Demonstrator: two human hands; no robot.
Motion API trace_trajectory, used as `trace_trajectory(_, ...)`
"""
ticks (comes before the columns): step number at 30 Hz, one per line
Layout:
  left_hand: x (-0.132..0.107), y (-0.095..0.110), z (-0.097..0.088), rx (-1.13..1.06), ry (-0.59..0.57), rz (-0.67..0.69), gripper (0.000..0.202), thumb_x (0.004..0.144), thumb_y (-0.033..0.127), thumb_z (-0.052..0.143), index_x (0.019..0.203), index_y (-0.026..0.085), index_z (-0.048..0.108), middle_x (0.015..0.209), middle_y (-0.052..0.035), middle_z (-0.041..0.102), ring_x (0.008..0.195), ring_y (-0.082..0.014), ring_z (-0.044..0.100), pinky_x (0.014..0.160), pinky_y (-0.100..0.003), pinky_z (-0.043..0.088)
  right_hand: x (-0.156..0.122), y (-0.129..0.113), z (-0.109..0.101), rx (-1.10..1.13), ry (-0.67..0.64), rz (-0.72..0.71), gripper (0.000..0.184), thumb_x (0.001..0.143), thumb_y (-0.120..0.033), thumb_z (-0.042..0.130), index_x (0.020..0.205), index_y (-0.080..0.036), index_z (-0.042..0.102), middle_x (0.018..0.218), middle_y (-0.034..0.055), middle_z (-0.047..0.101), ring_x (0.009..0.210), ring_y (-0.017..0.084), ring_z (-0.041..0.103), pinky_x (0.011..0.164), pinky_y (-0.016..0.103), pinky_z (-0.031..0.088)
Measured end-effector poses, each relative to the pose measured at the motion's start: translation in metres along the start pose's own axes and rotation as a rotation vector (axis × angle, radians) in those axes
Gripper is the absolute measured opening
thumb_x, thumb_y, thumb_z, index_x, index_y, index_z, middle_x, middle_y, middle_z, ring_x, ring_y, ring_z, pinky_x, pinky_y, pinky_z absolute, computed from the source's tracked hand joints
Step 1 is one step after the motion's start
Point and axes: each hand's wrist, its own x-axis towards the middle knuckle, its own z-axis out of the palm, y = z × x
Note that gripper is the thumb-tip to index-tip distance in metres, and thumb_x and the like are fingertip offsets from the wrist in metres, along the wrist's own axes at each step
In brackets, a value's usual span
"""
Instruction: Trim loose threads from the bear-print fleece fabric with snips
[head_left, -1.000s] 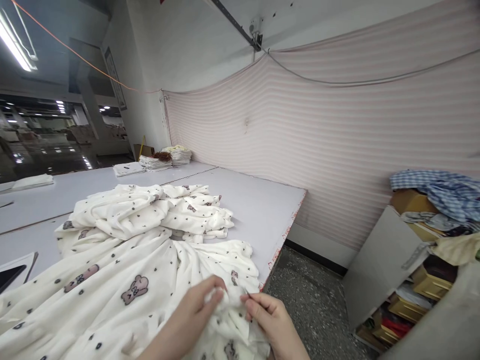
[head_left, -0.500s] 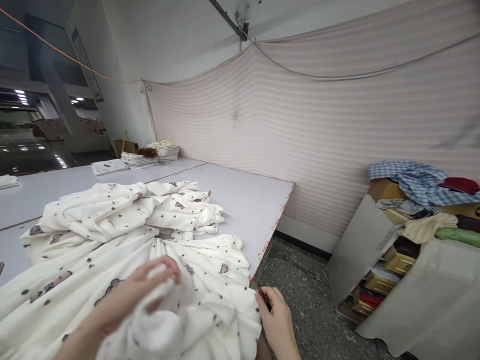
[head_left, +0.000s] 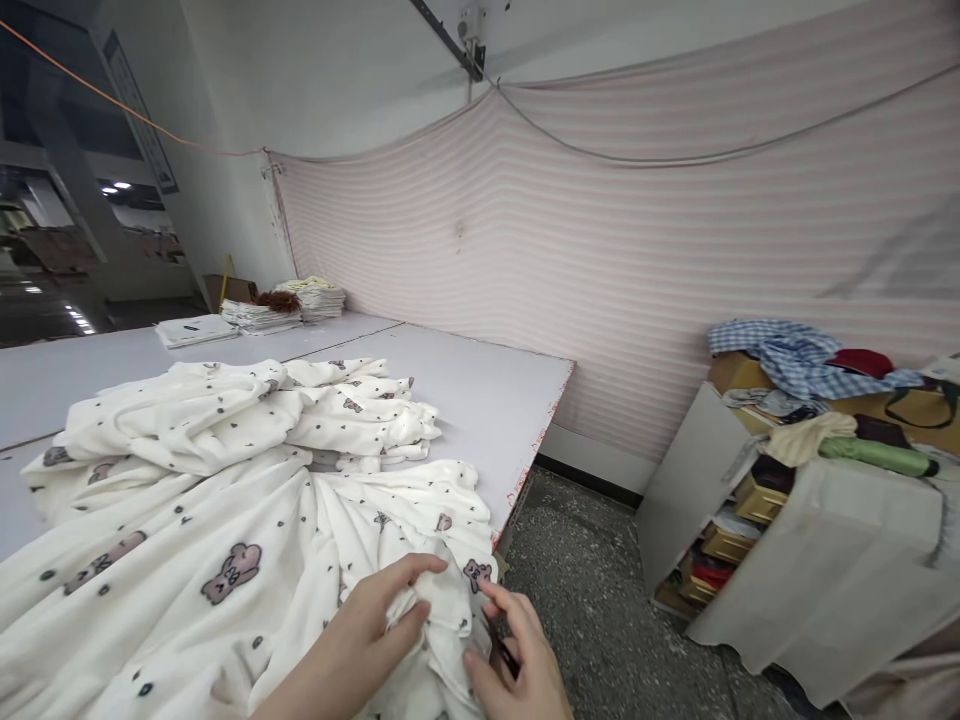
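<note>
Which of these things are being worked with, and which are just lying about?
In use:
White bear-print fabric, held in the left hand
Small dark object, partly hidden, in the right hand

Apparently just lying about:
Folded white stacks
Blue checked cloth
Green item

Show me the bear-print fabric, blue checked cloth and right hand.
Bear-print fabric [head_left: 251, 505], head view: folds near its middle.
Blue checked cloth [head_left: 796, 362], head view: its middle.
Right hand [head_left: 534, 658], head view: its back.

Your one camera, worn on your head, looks forward and down across the table [head_left: 487, 385] toward the striped cloth [head_left: 600, 260], with your left hand [head_left: 367, 635] and right hand [head_left: 525, 660] close below and the cabinet [head_left: 686, 490] farther off right.
</note>
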Motion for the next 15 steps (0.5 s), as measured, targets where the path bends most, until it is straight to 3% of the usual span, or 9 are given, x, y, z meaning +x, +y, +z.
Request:
trace_trajectory(2,-0.006,0.001,0.0,0.027,0.032,0.034,0.023,0.09,0.03,0.037,0.103,0.028,0.055,0.106,-0.0006,0.063,0.098,-0.0193,0.059,0.076,-0.025,0.047,0.005,-0.008,0.005,-0.009,-0.06,-0.025,0.03,0.066,-0.015,0.061,0.093,-0.024,0.068,0.1,0.0041,0.063,0.091,0.019,0.063,0.064,0.019,0.05)
trace_trajectory(5,-0.014,-0.005,0.003,0.197,0.166,0.037,0.013,0.088,0.034,0.042,0.09,0.025,0.051,0.084,0.0011,0.062,0.067,-0.0164,0.059,0.059,-0.025,0.045,0.007,-0.019,0.013,0.03,-0.059,-0.025,0.007,0.077,-0.022,0.058,0.075,-0.021,0.064,0.085,0.002,0.065,0.073,0.015,0.063,0.064,0.019,0.048)
trace_trajectory(7,-0.018,-0.014,0.006,0.371,0.288,0.048,0.011,0.084,0.034,0.049,0.082,0.024,0.046,0.076,0.002,0.058,0.058,-0.016,0.055,0.055,-0.026,0.044,0.005,-0.023,0.015,0.041,-0.035,-0.003,0.015,0.084,-0.033,0.055,0.079,-0.021,0.063,0.076,0.0011,0.065,0.06,0.014,0.059,0.056,0.019,0.047)
trace_trajectory(10,-0.021,-0.031,0.01,0.59,0.4,0.118,0.014,0.084,0.027,0.049,0.073,0.023,0.041,0.073,0.0006,0.054,0.058,-0.0176,0.055,0.052,-0.028,0.044,0.002,-0.027,0.013,0.019,-0.002,-0.036,0.023,0.087,-0.041,0.051,0.085,-0.021,0.063,0.075,0.0022,0.066,0.063,0.015,0.059,0.058,0.019,0.047)
trace_trajectory(12,-0.023,-0.038,0.012,0.651,0.475,0.222,0.012,0.084,0.021,0.047,0.073,0.022,0.042,0.079,-0.0028,0.056,0.063,-0.0188,0.057,0.054,-0.029,0.045,0.0,-0.029,0.012,0.006,0.005,-0.106,0.025,0.088,-0.042,0.049,0.085,-0.021,0.062,0.078,0.0035,0.065,0.069,0.016,0.06,0.063,0.02,0.048)
trace_trajectory(15,-0.025,-0.041,0.012,0.623,0.573,0.437,0.016,0.084,0.009,0.044,0.072,0.021,0.042,0.119,-0.0116,0.055,0.09,-0.0229,0.06,0.07,-0.033,0.049,0.001,-0.034,0.016,0.01,-0.005,-0.179,0.023,0.088,-0.038,0.049,0.083,-0.021,0.062,0.076,0.0031,0.064,0.067,0.016,0.059,0.062,0.02,0.047)
